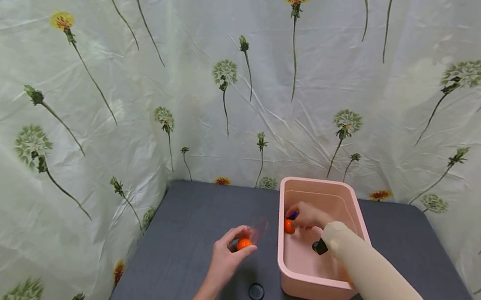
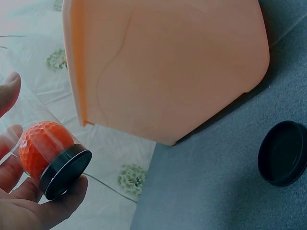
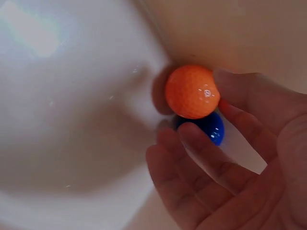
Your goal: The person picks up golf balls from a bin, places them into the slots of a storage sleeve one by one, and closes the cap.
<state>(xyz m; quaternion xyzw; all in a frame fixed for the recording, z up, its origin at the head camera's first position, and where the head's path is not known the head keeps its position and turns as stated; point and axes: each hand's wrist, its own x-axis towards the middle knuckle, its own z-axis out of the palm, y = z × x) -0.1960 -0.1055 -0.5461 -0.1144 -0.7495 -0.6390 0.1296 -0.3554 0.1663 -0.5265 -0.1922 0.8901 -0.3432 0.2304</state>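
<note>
My left hand (image 1: 226, 257) grips a clear tube (image 1: 259, 229) that has a black base (image 2: 65, 171) and an orange golf ball (image 2: 44, 146) inside it. The tube tilts above the table, left of a pink bin (image 1: 318, 288). Inside the bin, my right hand (image 1: 312, 216) reaches down to the left wall. There, a second orange golf ball (image 3: 192, 91) rests beside a blue ball (image 3: 211, 128). The right thumb touches the orange ball's side, while the other fingers bend loosely in front of the blue ball and partly hide it.
On the dark grey table (image 1: 207, 217) a round black cap (image 1: 256, 292) lies between the left wrist and the bin. The bin's high rim surrounds the right hand. A flower-patterned curtain (image 1: 239, 160) hangs behind the table and along its left side.
</note>
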